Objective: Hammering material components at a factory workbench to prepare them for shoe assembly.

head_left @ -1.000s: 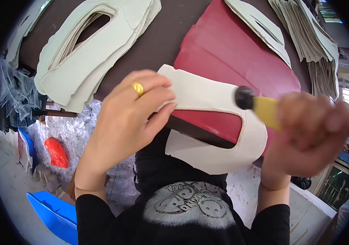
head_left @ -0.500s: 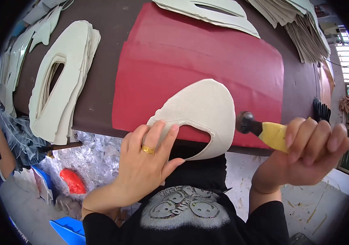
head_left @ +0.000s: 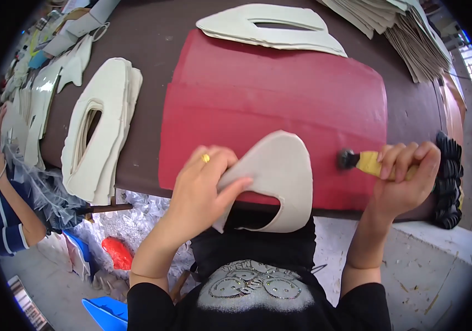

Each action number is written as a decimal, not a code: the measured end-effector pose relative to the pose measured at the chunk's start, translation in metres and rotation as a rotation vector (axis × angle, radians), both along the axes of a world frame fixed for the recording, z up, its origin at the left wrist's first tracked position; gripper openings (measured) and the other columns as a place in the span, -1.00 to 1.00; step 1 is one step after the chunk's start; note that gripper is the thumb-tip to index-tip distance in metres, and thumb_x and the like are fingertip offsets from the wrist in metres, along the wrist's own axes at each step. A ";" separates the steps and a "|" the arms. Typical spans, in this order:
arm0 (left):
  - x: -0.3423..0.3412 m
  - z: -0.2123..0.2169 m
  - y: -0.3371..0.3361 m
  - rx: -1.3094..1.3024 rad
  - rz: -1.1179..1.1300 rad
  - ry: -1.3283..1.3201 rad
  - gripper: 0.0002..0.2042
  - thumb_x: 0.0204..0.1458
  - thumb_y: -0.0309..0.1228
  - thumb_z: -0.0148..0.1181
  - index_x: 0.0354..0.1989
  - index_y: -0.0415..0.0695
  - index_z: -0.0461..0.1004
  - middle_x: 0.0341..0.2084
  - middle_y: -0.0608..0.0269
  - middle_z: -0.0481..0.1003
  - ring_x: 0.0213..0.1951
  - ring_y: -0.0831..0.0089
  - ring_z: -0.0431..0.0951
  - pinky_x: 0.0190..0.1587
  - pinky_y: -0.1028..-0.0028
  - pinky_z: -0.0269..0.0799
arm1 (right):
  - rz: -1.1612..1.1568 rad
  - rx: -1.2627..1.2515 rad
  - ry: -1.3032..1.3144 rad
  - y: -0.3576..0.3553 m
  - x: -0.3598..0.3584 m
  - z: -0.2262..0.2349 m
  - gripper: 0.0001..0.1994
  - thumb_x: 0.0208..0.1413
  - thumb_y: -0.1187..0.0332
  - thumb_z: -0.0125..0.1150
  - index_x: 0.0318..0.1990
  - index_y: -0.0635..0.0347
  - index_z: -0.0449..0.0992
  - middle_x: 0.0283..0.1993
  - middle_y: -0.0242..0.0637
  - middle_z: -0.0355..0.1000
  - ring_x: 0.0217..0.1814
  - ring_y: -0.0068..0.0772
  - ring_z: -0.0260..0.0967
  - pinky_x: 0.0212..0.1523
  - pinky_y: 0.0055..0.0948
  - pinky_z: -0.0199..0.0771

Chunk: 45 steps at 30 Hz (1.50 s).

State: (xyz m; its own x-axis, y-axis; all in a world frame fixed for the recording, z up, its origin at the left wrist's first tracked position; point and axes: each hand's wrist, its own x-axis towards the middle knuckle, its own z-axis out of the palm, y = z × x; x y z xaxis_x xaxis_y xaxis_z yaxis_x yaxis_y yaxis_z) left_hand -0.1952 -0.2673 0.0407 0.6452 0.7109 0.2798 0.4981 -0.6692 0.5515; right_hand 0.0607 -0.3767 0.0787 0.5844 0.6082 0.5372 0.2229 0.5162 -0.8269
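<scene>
My left hand (head_left: 200, 185), a gold ring on one finger, pinches the left side of a cream shoe-upper piece (head_left: 280, 165) between thumb and fingers. The piece has a rounded tip and a curved cut-out, and its lower part hangs past the table's near edge. Beneath it lies a red mat (head_left: 269, 99). My right hand (head_left: 407, 179) is closed around the yellow handle of a small hammer (head_left: 368, 162). The dark hammer head is over the right part of the mat, apart from the cream piece; whether it touches the mat I cannot tell.
Stacked cream uppers lie left (head_left: 103, 88) and at the mat's far edge (head_left: 247, 39). More sheets (head_left: 407, 33) pile up far right. Black bundled pieces (head_left: 448, 182) hang at the right table edge. Another person's arm (head_left: 20, 212) shows at far left, beside clear plastic bags.
My left hand has gone from resting flat on the cream piece to gripping its left side, which is lifted. The hammer has moved slightly right, and the view has shifted.
</scene>
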 end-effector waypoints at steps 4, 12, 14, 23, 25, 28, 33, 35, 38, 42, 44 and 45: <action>-0.056 0.029 0.005 -0.703 0.219 -0.423 -0.76 -0.19 -0.51 0.37 -0.34 -0.15 0.44 -0.47 0.33 0.48 -0.47 0.60 0.42 -0.41 0.67 0.29 | -0.091 -0.017 0.091 -0.014 0.029 -0.017 -0.73 0.41 0.17 -0.30 -0.33 0.04 0.22 -0.72 -0.54 -0.01 -0.77 -0.64 -0.03 -0.56 -0.57 0.22; -0.163 0.113 0.182 -0.301 0.399 0.223 -0.71 -0.02 -0.49 0.21 -0.08 -0.18 0.41 -0.32 0.32 0.49 -0.33 0.62 0.43 -0.26 0.68 0.35 | -0.080 -0.029 0.145 -0.004 0.032 -0.025 -0.69 0.41 0.07 -0.27 -0.31 0.04 0.23 -0.72 -0.56 -0.01 -0.78 -0.71 -0.03 -0.58 -0.65 0.18; -0.193 0.071 0.246 -0.312 0.322 0.179 -0.78 0.00 -0.46 0.22 -0.15 -0.21 0.49 -0.32 0.30 0.51 -0.30 0.57 0.45 -0.22 0.63 0.36 | -0.020 0.014 0.185 -0.003 0.030 -0.027 -0.69 0.40 0.07 -0.25 -0.31 0.04 0.23 -0.72 -0.56 -0.01 -0.77 -0.72 -0.03 -0.57 -0.65 0.17; 0.112 -0.009 0.251 -0.025 0.193 0.309 -0.58 0.14 -0.16 0.09 0.02 -0.25 0.48 0.01 0.06 0.49 0.00 0.14 0.50 0.06 0.37 0.38 | -0.004 0.075 0.108 -0.001 0.029 -0.031 -0.71 0.39 0.08 -0.18 -0.29 0.05 0.21 -0.71 -0.57 0.02 -0.77 -0.72 0.01 -0.60 -0.67 0.20; 0.148 -0.018 0.255 -0.070 0.295 0.345 -0.56 0.13 -0.14 0.11 0.02 -0.25 0.49 -0.02 0.05 0.50 -0.02 0.16 0.50 0.06 0.34 0.38 | -0.012 0.068 0.088 -0.001 0.030 -0.031 -0.72 0.39 0.08 -0.17 -0.28 0.05 0.20 -0.71 -0.56 0.04 -0.78 -0.72 0.02 -0.61 -0.67 0.21; 0.168 -0.022 0.252 0.039 0.408 0.554 -0.55 0.11 -0.08 0.14 0.01 -0.20 0.51 -0.12 0.00 0.51 -0.10 0.20 0.52 0.02 0.25 0.37 | -0.030 0.062 0.076 0.001 0.030 -0.031 -0.72 0.39 0.08 -0.17 -0.28 0.05 0.20 -0.72 -0.56 0.05 -0.78 -0.71 0.04 -0.63 -0.67 0.23; 0.174 -0.022 0.250 0.062 0.439 0.517 -0.65 0.13 -0.12 0.14 -0.15 -0.19 0.54 -0.18 0.11 0.52 -0.09 0.22 0.47 0.01 0.21 0.23 | -0.070 0.059 0.154 0.001 0.036 -0.028 -0.75 0.40 0.13 -0.20 -0.29 0.05 0.20 -0.72 -0.55 0.06 -0.80 -0.70 0.02 -0.64 -0.65 0.23; 0.169 -0.028 0.259 0.367 0.363 0.361 -0.70 0.13 -0.14 0.13 -0.22 -0.15 0.50 -0.27 0.15 0.54 -0.17 0.22 0.50 -0.06 0.25 0.28 | -0.058 0.081 0.162 0.001 0.035 -0.024 -0.75 0.41 0.14 -0.22 -0.28 0.05 0.20 -0.73 -0.55 0.05 -0.80 -0.70 0.02 -0.64 -0.65 0.23; 0.169 -0.013 0.241 0.534 0.269 0.122 -0.78 0.14 -0.20 0.12 -0.36 -0.10 0.41 -0.44 0.22 0.54 -0.37 0.22 0.52 -0.26 0.36 0.33 | -0.049 0.100 0.169 0.003 0.035 -0.024 -0.75 0.41 0.15 -0.25 -0.28 0.05 0.20 -0.74 -0.55 0.03 -0.81 -0.70 0.01 -0.65 -0.65 0.21; 0.144 0.084 0.167 0.421 0.107 -0.406 -0.81 0.15 -0.28 0.12 -0.40 -0.10 0.35 -0.60 0.22 0.46 -0.63 0.27 0.41 -0.55 0.44 0.26 | -0.053 0.085 0.188 0.004 0.032 -0.022 -0.75 0.42 0.17 -0.29 -0.28 0.05 0.21 -0.75 -0.55 0.02 -0.81 -0.69 0.00 -0.65 -0.66 0.20; 0.115 0.110 0.136 0.073 -0.024 -0.406 -0.81 0.16 -0.32 0.10 -0.39 -0.15 0.33 -0.62 0.24 0.42 -0.63 0.33 0.38 -0.52 0.38 0.27 | -0.083 0.067 0.230 -0.003 0.031 -0.014 -0.73 0.43 0.15 -0.33 -0.25 0.04 0.24 -0.76 -0.57 0.00 -0.82 -0.71 -0.01 -0.65 -0.66 0.18; 0.103 0.109 0.124 0.044 -0.022 -0.406 -0.81 0.16 -0.32 0.10 -0.39 -0.15 0.33 -0.62 0.24 0.42 -0.63 0.33 0.38 -0.52 0.38 0.27 | -0.090 0.039 0.228 -0.008 0.037 -0.009 -0.73 0.43 0.15 -0.33 -0.25 0.04 0.24 -0.76 -0.57 0.00 -0.82 -0.71 -0.01 -0.65 -0.66 0.18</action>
